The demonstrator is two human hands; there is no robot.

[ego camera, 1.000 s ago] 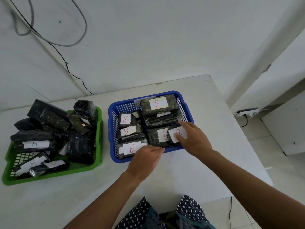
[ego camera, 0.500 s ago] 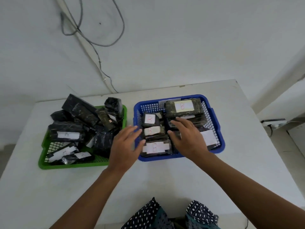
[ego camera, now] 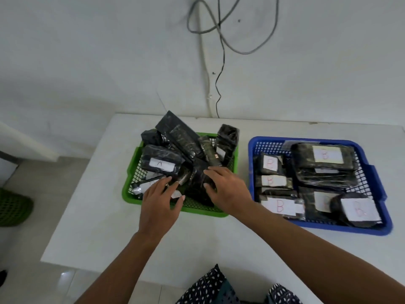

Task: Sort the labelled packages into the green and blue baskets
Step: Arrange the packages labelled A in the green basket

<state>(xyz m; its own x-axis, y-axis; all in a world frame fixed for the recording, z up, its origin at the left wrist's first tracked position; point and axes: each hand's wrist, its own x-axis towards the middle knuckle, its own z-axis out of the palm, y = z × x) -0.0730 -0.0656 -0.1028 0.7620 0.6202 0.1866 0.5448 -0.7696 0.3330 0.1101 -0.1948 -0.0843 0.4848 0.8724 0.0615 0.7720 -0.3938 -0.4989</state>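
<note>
On the white table the green basket holds a loose heap of black wrapped packages, one marked A, over which the left hand and right hand reach with fingers spread and flat, while the blue basket beside it holds B-labelled packages laid flat.

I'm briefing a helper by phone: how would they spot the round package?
On the white table, go to the blue plastic basket on the right and look in its near right corner. The black wrapped round package lies there; its neighbours are rectangular blocks, it alone is disc-shaped, with a white B label.
</note>
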